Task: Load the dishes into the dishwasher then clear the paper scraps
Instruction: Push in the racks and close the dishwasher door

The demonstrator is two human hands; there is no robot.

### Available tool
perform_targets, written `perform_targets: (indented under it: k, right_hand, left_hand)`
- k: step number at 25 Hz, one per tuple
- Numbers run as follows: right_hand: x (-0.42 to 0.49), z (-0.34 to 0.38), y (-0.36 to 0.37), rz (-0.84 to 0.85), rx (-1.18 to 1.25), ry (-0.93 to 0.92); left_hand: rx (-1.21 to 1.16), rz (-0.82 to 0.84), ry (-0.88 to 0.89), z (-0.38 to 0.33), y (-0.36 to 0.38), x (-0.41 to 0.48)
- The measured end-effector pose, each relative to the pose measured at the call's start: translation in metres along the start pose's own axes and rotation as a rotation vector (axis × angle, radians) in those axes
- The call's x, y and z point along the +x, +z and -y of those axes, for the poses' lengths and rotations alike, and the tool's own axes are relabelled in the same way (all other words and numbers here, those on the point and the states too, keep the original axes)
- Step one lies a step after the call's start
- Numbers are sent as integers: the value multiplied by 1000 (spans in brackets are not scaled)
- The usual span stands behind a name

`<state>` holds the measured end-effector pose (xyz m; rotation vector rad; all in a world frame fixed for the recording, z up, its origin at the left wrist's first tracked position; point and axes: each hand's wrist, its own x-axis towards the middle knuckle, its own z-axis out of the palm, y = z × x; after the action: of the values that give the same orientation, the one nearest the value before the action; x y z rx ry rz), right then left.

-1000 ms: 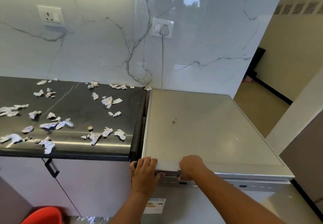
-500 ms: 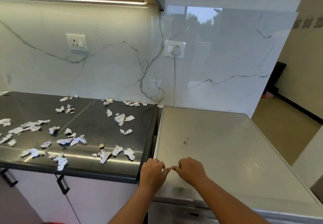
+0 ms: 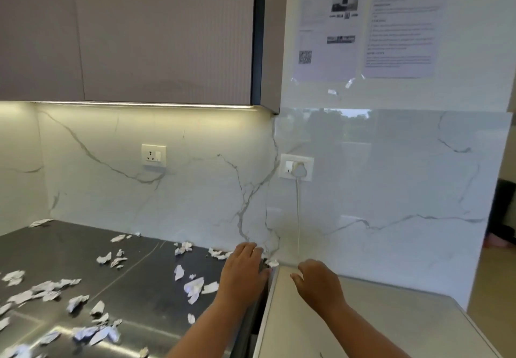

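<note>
— While the left hand (image 3: 244,271) is spread over the back corner of the dark tabletop (image 3: 69,249), what is in its grip?
— Nothing; the fingers are straight and wide. The right hand (image 3: 321,282), over the dishwasher top (image 3: 377,327), is also loose and empty.
— And the paper scraps (image 3: 195,286)?
— They are scattered on the tabletop, from nine to seven o'clock of the left hand. One small piece (image 3: 271,262) sits at one o'clock, by the wall. No dishes are visible.
— How should the person clear them well?
— Probably sweep from the wall toward the front with a flat palm into one heap, and mind the gap beside the dishwasher.
</note>
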<state>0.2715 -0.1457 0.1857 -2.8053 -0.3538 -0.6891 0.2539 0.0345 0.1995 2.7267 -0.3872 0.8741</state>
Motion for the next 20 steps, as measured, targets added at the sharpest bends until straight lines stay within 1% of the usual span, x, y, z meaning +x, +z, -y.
perform_targets:
  k: [2,5,8,10,16,19,20]
  right_hand:
    - [30,-4,-9,-90,-14,-34]
    - [65,-3,-19,-183,-34,-41]
    - [91,3,-22,-222,-59,-10]
    - [104,6,-23,-215,-79,-1]
    - [132,9,-16,-198,-93,39]
    - [139,0,-1,-165,-161,86]
    - [141,-4,1,-142,-142,95]
  left_hand:
    - [10,-51,11,-1,-8,29]
    - [11,-78,37,-1,-12,69]
    - [11,-91,73,3,-9,108]
    - [25,-82,93,8,-4,135]
    - [91,128,169,26,29,201]
    - [126,195,197,32,54,235]
    - [137,211,206,33,62,247]
